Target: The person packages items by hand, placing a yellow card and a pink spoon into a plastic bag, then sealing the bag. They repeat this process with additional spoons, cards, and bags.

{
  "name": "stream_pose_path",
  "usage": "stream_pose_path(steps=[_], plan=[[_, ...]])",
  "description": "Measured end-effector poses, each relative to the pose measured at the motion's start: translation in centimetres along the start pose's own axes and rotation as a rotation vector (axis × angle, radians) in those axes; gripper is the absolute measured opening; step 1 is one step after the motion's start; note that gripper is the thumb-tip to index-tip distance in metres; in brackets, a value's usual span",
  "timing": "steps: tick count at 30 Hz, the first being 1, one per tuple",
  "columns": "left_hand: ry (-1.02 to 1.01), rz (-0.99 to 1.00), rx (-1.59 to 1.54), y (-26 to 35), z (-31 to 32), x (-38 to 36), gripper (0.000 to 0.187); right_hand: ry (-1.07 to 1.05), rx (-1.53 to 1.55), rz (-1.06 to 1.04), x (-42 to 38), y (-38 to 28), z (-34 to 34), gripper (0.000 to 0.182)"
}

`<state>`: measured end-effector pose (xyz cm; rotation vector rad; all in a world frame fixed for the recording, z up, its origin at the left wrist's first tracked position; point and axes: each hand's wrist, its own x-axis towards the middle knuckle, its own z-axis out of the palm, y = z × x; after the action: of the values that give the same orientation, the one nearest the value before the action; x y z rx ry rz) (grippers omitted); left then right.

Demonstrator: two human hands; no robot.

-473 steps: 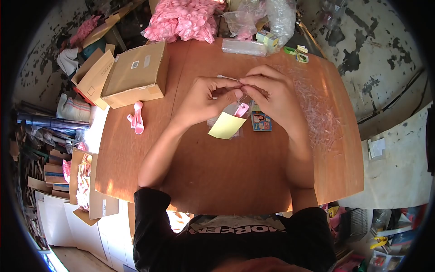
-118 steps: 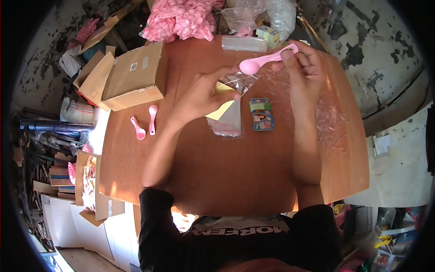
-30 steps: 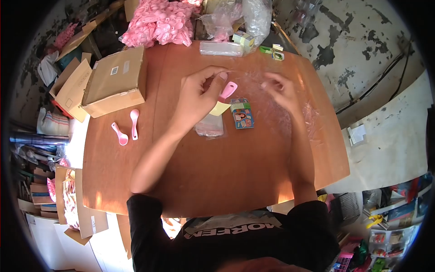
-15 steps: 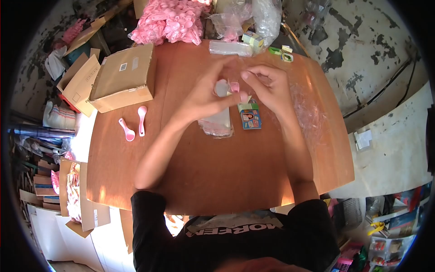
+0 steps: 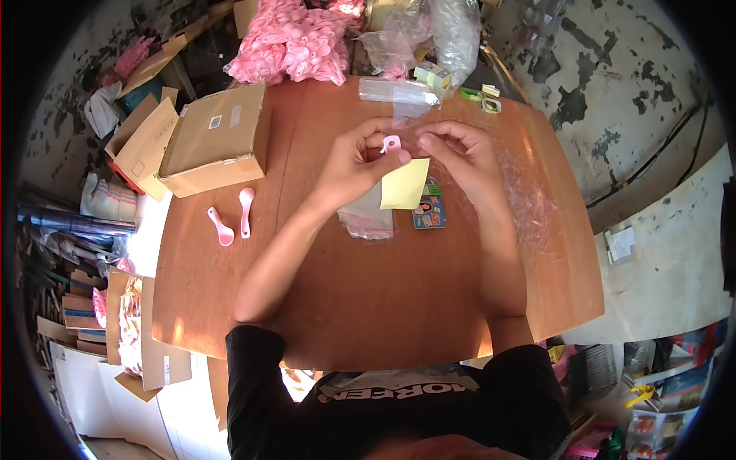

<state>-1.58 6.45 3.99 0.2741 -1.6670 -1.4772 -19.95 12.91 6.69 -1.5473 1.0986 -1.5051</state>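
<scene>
My left hand (image 5: 354, 167) is closed around a pink plastic spoon, whose holed handle end (image 5: 392, 144) sticks out past the thumb. A pale yellow paper slip (image 5: 404, 185) hangs just under that thumb. My right hand (image 5: 464, 155) is beside it, thumb and forefinger pinched together; faint clear film shows near the fingertips, but what they hold I cannot make out. Below the hands lie a stack of clear plastic bags (image 5: 366, 220) and a blue printed card pack (image 5: 430, 215). Two pink spoons, one (image 5: 246, 212) beside the other (image 5: 221, 227), rest at the left.
A closed cardboard box (image 5: 215, 142) stands on the table's left side. At the back are a heap of pink spoons (image 5: 295, 42), a clear plastic roll or packet (image 5: 395, 90) and green tape-like rings (image 5: 491, 104). Crumpled clear film (image 5: 529, 203) covers part of the right side.
The yellow slip now hangs in plain sight below my left thumb, over the bags and card pack. The pink handle end has turned upright. My right hand has moved slightly down and right.
</scene>
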Motion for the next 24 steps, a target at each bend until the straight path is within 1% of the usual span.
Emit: stream_pose_path(steps=[2, 4, 10, 14, 16, 20, 22, 24], plan=[[-0.002, 0.009, -0.004, -0.1, -0.2, 0.0, 0.031, 0.021, -0.002, 0.002, -0.1, 0.1, -0.1, 0.017], [0.009, -0.022, -0.158, -0.6, -0.6, 0.1, 0.026, 0.051, 0.037, -0.042, -0.1, 0.1, 0.1, 0.015], [0.076, -0.087, -0.132, -0.3, -0.3, -0.2, 0.027, 0.099, 0.045, -0.087, -0.1, 0.6, -0.1, 0.013], [0.046, -0.049, -0.156, 0.2, -0.4, -0.3, 0.028, 0.086, 0.060, -0.142, -0.2, 0.3, -0.6, 0.014], [-0.055, 0.019, -0.123, 0.4, -1.1, -0.2, 0.028, 0.005, 0.063, -0.156, -0.4, 0.0, -1.1, 0.016], [-0.050, 0.046, -0.111, 0.7, -2.0, -0.5, 0.022, -0.068, 0.021, -0.185, -0.8, -1.3, -1.7, 0.015], [-0.148, 0.089, 0.016, 1.2, -2.4, -0.7, 0.020, -0.204, -0.112, -0.388, -0.6, -1.6, -2.2, 0.014], [-0.168, 0.106, -0.002, 1.3, -2.6, -0.9, 0.018, -0.227, -0.138, -0.413, -0.6, -1.9, -2.4, 0.015]])
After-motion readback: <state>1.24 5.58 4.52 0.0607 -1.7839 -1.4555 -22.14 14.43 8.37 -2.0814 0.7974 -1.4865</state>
